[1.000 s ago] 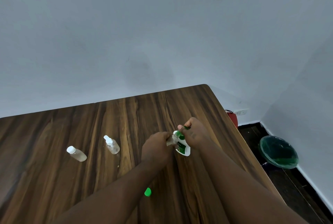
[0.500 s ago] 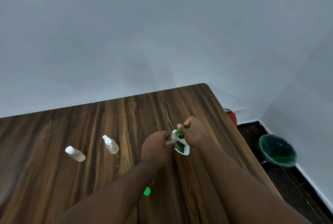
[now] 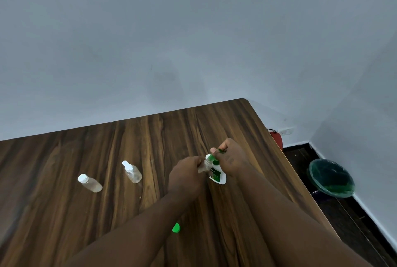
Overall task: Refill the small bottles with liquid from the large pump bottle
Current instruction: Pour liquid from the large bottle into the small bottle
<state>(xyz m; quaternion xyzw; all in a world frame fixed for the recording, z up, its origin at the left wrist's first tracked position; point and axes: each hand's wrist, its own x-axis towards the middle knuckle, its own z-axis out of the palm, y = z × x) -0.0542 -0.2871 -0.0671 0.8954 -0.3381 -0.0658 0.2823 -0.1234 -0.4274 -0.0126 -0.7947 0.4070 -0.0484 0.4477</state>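
The white pump bottle (image 3: 219, 176) with a green label and green pump head stands on the wooden table (image 3: 150, 137). My right hand (image 3: 231, 159) rests on top of it, fingers on the pump head. My left hand (image 3: 185, 175) grips a small clear bottle (image 3: 205, 165), its mouth up against the green nozzle. Two other small clear bottles stand to the left: one with a white spray top (image 3: 131, 171) and one with a white cap (image 3: 89, 183). A small green cap (image 3: 176, 228) lies on the table between my forearms.
The table's right edge and far corner are close to my hands. On the dark floor to the right stands a green bin (image 3: 330, 178). A red object (image 3: 277, 139) sits by the wall under a socket.
Both hands and the bottles stay almost where they were; the view has only shifted slightly.
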